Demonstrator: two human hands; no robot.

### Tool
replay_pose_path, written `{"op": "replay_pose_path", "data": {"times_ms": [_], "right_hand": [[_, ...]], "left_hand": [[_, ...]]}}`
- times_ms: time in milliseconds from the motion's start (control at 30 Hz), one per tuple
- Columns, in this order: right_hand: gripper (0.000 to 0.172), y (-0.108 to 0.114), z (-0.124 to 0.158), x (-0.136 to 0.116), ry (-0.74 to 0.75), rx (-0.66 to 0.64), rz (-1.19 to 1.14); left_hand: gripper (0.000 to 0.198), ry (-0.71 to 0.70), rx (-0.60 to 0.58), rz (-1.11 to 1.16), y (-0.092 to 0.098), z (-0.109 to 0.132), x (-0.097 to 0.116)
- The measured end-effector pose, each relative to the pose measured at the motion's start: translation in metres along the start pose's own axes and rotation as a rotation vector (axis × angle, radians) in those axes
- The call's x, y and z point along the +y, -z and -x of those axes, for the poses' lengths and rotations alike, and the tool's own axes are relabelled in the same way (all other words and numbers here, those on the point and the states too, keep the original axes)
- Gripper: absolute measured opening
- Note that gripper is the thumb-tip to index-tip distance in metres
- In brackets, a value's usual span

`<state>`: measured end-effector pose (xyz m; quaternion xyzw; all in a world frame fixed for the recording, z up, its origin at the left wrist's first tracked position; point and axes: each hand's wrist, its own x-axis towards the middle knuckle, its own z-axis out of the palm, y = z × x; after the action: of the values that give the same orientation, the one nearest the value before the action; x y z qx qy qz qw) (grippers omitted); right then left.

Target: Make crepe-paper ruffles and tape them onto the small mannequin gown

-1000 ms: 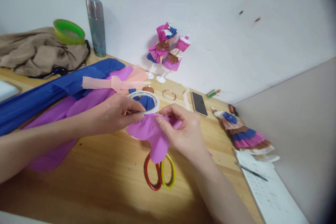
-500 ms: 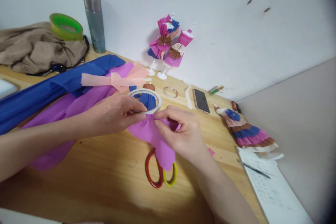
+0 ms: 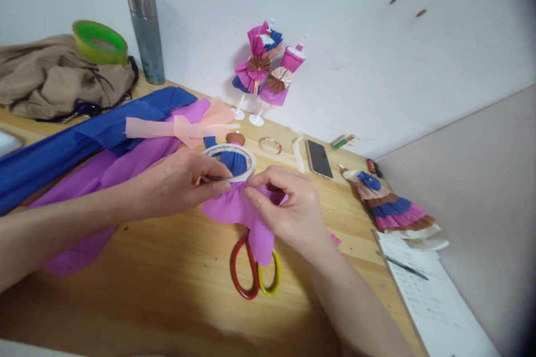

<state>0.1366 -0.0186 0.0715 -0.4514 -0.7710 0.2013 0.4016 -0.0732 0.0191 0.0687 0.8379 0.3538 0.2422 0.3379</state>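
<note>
My left hand [image 3: 188,179] pinches the near rim of a white roll of tape [image 3: 252,164] between thumb and fingers, holding it tilted over the table. A strip of purple crepe paper [image 3: 261,234] hangs gathered in folds from that rim. At the roll's right side, my right hand [image 3: 291,201] is closed, thumb and forefinger pinching the strip's upper edge. Blue paper [image 3: 233,163] shows through the ring. Beneath the hanging strip lie scissors with one red handle [image 3: 248,294] and one yellow handle [image 3: 272,293]; their blades are hidden.
Purple crepe paper [image 3: 84,240], blue paper [image 3: 37,156] and peach strips [image 3: 153,127] lie left. Behind are a flask [image 3: 146,39], two dressed miniature stands [image 3: 258,64] and a phone [image 3: 319,158]. A layered paper dress [image 3: 393,206] and a written sheet [image 3: 431,295] lie right.
The whole view has shifted slightly left. Both hands keep their pinches, and the free end of the purple strip hangs slightly higher.
</note>
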Motion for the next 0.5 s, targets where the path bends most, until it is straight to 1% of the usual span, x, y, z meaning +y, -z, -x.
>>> {"op": "replay_pose_path", "data": {"times_ms": [167,300,500], "right_hand": [[0.014,-0.0005,-0.0004,0.0006,-0.003,-0.03,-0.021],[0.014,-0.0006,-0.001,0.0022,-0.052,0.004,-0.015],[0.018,-0.0023,-0.0011,0.0046,-0.1,0.011,-0.012]], "left_hand": [[0.029,-0.015,0.001,-0.013,0.0004,0.0006,0.0013],[0.03,-0.036,0.02,-0.038,0.0003,0.001,0.0036],[0.032,-0.102,0.039,-0.091,0.0004,-0.001,0.0064]]}}
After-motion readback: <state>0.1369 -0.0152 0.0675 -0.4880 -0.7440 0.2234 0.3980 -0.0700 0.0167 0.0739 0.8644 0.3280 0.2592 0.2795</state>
